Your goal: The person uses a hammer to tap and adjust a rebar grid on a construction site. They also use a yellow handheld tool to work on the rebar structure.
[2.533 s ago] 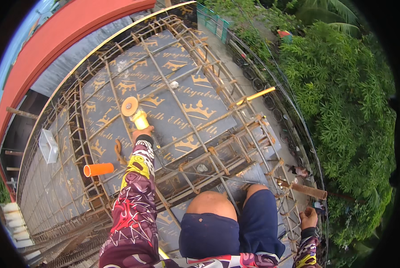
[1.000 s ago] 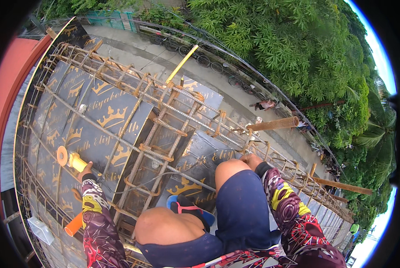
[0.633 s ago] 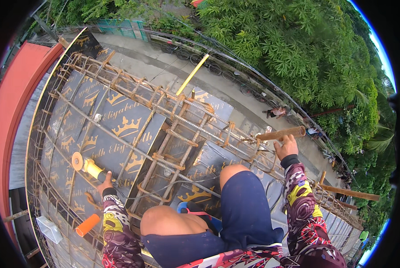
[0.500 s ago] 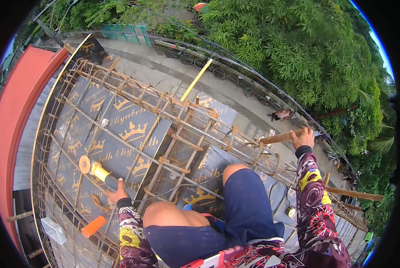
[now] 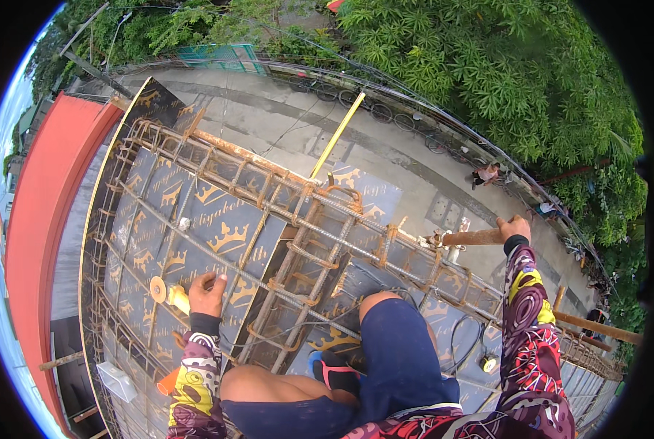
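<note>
My left hand (image 5: 208, 294) hovers over the rebar grid with fingers loosely bent and a gap at the thumb. Nothing shows in it. Beside it on the dark printed form panel (image 5: 217, 227) lies a yellow angle grinder (image 5: 177, 298) with a round tan disc; my hand and sleeve partly hide its body. On the right, my right hand (image 5: 515, 228) is wrapped round the end of a rust-brown pipe (image 5: 473, 238), which stands out past the rebar cage (image 5: 319, 219) at the platform's edge.
An orange tube (image 5: 168, 382) lies partly behind my left sleeve, near a white rectangular fitting (image 5: 117, 382). A yellow bar (image 5: 339, 135) juts over the street (image 5: 407, 164) far below. A black cable (image 5: 464, 342) coils by my right knee. Rusty bars cross the panels. A person (image 5: 487, 174) is down on the street.
My left hand has come away from the grinder's handle and lifted. My right hand stays on the pipe. The view has shifted, and my sandalled foot shows more.
</note>
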Demonstrator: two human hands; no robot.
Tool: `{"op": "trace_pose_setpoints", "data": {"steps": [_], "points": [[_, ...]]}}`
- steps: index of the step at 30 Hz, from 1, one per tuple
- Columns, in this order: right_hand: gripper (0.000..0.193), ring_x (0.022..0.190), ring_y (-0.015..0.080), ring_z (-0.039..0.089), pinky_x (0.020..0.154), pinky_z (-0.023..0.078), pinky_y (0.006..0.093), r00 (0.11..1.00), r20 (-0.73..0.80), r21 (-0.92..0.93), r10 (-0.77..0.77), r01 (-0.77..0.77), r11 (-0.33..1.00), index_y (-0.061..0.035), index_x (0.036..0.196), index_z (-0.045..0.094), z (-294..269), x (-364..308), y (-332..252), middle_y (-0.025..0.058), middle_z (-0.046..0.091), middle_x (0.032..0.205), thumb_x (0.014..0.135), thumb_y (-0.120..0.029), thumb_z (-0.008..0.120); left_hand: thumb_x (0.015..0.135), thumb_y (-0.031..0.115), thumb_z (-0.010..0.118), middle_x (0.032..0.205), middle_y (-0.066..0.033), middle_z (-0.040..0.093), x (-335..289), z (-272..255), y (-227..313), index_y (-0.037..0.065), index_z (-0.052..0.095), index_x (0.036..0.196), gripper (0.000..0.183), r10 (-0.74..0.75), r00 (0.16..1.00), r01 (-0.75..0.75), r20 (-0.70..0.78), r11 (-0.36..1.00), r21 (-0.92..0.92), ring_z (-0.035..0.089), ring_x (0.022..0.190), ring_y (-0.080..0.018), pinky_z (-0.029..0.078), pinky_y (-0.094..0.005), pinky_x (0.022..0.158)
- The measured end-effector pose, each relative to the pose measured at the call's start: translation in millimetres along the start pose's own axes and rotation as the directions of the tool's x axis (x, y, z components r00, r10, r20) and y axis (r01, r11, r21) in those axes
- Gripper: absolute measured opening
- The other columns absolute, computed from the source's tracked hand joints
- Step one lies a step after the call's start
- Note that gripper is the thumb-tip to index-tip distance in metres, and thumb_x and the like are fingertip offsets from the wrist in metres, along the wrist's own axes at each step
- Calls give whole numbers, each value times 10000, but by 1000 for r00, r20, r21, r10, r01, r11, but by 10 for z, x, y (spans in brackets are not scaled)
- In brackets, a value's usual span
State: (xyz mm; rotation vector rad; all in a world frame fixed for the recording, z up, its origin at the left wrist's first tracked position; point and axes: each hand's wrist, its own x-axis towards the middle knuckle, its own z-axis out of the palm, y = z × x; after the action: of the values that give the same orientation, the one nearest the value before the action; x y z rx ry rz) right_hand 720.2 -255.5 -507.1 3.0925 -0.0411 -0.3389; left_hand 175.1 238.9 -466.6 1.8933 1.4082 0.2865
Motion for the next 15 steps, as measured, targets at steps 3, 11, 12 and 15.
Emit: {"op": "trace_pose_setpoints", "data": {"steps": [3,11,12,15], "points": [[419,1036,379,636,935,495,449,996,-71,48,50,-47,998,-9,954,693,113,45,18,252,653,1069,790,-393,654,786,367,778,1044,-241,686,422,540,300,-86,679,1050,533,80,972,-120,221,977,174,686,954,-299,532,-375,850],[337,941,390,679,855,525,469,998,28,-11,49,-49,999,-74,930,712,133,29,-56,199,717,949,818,-389,665,739,666,714,1176,-278,628,885,2001,663,-73,636,1157,853,-18,949,-156,314,840,520,607,1110,-397,480,-434,969],[334,949,387,676,847,526,464,998,41,-12,46,-46,999,-63,916,711,106,18,-58,193,714,969,818,-380,678,747,676,700,1130,-268,634,888,2125,630,-58,648,1134,831,-3,965,-139,261,841,522,614,1076,-404,487,-449,944],[307,927,380,675,828,524,471,998,42,-5,37,-37,999,-52,887,706,86,20,-42,170,709,974,826,-352,680,786,682,657,1067,-272,646,857,2357,562,-39,669,1078,778,50,986,-125,161,860,496,625,1016,-429,498,-477,893]]}}
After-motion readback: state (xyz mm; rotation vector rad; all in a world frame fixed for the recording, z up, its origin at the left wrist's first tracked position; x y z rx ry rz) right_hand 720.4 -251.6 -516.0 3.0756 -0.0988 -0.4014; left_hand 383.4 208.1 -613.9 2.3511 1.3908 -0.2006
